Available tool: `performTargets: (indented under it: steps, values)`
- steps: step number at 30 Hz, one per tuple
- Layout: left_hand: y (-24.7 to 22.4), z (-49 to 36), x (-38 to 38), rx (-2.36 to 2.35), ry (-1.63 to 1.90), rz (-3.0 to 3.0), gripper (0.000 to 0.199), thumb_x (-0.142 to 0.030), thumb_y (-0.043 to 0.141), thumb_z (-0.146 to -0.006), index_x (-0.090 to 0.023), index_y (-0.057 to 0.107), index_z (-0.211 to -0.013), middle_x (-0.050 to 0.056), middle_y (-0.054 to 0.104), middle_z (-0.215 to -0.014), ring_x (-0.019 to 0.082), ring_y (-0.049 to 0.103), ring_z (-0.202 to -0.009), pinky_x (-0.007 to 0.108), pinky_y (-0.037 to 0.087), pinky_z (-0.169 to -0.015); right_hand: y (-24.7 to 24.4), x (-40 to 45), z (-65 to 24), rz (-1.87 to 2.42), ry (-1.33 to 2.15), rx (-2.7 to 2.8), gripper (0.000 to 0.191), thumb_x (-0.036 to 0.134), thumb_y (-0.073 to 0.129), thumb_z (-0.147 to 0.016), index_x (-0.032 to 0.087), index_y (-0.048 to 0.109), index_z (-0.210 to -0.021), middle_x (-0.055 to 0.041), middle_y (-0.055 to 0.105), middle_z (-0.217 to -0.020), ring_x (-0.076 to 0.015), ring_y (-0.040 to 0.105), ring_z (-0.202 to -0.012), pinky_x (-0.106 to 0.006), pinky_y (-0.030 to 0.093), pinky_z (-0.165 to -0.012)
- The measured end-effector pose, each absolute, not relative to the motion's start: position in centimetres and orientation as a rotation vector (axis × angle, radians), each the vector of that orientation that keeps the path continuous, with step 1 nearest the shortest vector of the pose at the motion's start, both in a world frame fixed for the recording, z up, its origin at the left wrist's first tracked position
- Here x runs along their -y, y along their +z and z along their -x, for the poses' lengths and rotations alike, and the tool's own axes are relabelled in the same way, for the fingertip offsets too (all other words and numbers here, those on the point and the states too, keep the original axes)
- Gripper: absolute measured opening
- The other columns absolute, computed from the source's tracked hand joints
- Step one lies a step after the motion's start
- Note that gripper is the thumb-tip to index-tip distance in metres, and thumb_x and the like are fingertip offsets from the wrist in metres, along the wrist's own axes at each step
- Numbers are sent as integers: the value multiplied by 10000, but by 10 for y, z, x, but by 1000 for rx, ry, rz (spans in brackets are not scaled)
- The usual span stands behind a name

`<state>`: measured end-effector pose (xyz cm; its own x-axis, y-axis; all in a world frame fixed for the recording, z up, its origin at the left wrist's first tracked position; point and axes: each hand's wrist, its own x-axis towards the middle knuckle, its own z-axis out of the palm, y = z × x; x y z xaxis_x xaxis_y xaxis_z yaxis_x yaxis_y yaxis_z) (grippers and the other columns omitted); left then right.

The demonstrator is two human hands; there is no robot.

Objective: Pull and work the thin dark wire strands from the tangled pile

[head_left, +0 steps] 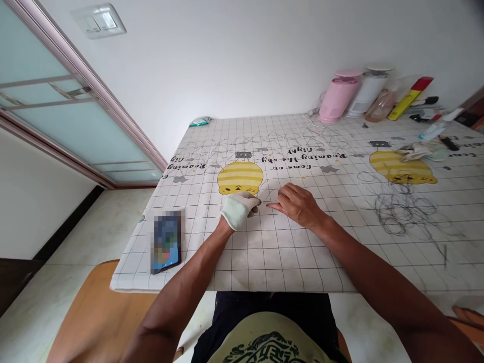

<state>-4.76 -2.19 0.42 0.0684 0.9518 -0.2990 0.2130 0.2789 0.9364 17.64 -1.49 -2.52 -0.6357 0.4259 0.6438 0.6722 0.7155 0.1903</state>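
Note:
My left hand [242,207], in a whitish work glove with its fingertips showing dark, is closed in a pinch above the tablecloth. My bare right hand [297,204] is closed too, its thumb pointing toward the glove. A faint thin strand [263,202] seems to run across the small gap between them; whether it is wire or thread I cannot tell. To the right of my right hand lies a loose tangle of thin dark strands [401,209]. More fine strands [272,137] stretch in loops over the far part of the cloth.
A checked tablecloth [242,262] with cartoon prints covers the table. A phone [166,242] lies at the left. At the back right stand a pink cylinder [338,98], a white cylinder [366,93], a yellow-red box [410,98] and bottles. A crumpled glove [423,151] lies nearer.

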Motion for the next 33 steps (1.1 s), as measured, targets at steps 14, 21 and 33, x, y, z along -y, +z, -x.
performTargets:
  steps: [14,21,33]
  values:
    - [9,46,26,-1402,759,-1204,133,-227,727,-755,-179,657,-654,28,641,-586,110,498,-475,235,350,-446,-24,12,-180,1009,-365,2207,443,552,688,-967,213,576,-705,-40,585,-709,-187,523,-666,-334,386,-531]
    - [17,43,29,-1451,853,-1140,108,-213,708,-789,-168,680,-694,34,658,-605,106,517,-482,230,383,-467,-19,19,-171,866,273,1907,186,380,621,-1043,234,685,-1139,-74,731,-1039,-205,713,-897,-364,617,-751]
    - [13,37,27,-1408,876,-1226,92,-232,685,-826,-190,757,-788,45,736,-744,152,634,-630,259,496,-611,-22,18,-155,945,1037,1248,312,507,733,-937,217,671,-1034,-73,769,-923,-192,732,-711,-315,608,-557]
